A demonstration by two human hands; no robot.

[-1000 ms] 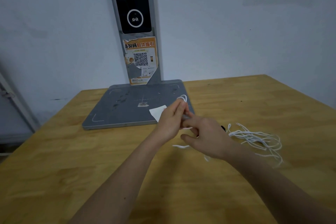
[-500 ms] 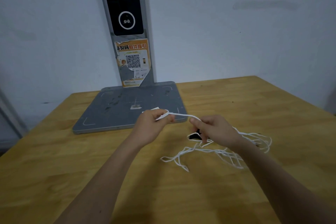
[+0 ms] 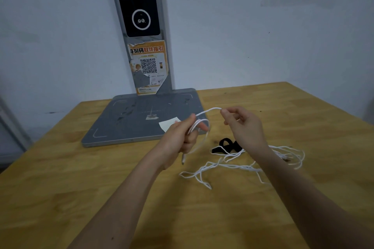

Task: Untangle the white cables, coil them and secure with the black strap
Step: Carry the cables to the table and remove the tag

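White cables lie tangled on the wooden table, spreading to the right under my right forearm. My left hand grips one cable near its plug end, with a loop wound over its fingers and the plug hanging below. My right hand pinches the same cable a little to the right, raised above the table, and a short arc of cable spans the two hands. A black strap rests on the table just below my right hand, partly crossed by a cable.
A grey scanner base plate with an upright post and a QR sticker stands at the back against the wall. A white paper slip lies on the plate's front right corner, behind my left hand.
Both hands have lifted and drawn apart, pulling a cable loop up off the table. The black strap, earlier hidden under my right hand, now lies in plain view.
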